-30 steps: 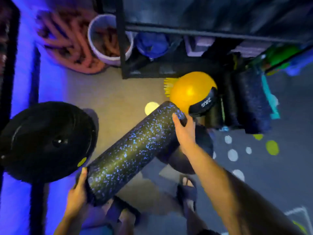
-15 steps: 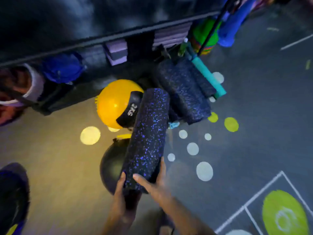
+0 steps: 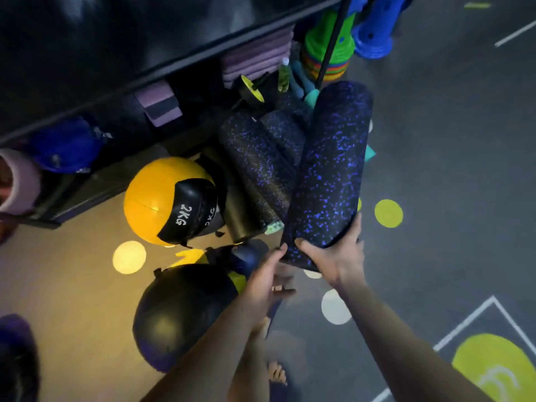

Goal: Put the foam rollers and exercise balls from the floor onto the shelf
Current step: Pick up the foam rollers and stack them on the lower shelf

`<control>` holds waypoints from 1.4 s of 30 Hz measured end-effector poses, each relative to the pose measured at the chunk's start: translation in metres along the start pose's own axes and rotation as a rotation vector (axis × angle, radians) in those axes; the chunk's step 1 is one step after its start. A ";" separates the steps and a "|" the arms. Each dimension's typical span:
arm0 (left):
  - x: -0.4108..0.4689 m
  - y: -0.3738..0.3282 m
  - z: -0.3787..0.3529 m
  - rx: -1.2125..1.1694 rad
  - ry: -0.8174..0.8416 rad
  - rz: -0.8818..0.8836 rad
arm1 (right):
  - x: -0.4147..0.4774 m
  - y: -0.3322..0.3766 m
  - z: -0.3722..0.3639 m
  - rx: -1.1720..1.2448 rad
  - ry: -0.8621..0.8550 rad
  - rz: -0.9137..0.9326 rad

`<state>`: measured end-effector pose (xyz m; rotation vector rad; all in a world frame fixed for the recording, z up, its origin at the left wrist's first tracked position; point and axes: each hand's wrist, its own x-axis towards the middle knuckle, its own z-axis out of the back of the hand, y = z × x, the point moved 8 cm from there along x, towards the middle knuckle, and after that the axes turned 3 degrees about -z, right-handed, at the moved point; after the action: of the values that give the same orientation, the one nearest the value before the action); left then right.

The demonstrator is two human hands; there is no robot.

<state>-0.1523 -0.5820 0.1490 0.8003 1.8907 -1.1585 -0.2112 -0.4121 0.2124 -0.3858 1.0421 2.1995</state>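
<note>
While right hand (image 3: 333,258) fingers clamp speckled foam roller (image 3: 330,175) near end, left hand (image 3: 266,281) touches it, fingers loosely spread.

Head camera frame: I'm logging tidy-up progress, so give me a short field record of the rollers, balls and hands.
held item: speckled foam roller, off the floor
right hand: gripping roller's near end
left hand: touching near end, grip unclear
rollers on floor: two, by shelf
balls on floor: yellow 2KG ball, black ball
</note>
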 end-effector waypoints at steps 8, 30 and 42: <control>0.049 -0.102 0.045 0.084 -0.173 -0.305 | 0.039 0.080 -0.104 -0.563 0.204 0.379; 0.108 -0.136 0.044 1.027 -0.568 -0.205 | 0.083 -0.056 -0.014 -0.115 0.217 0.024; 0.056 0.084 -0.266 0.943 0.124 -0.175 | 0.032 -0.254 0.158 0.338 -0.139 -0.327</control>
<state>-0.1873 -0.2994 0.1439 1.2189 1.4650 -2.2038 -0.0600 -0.1592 0.1515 -0.2267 1.1575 1.7005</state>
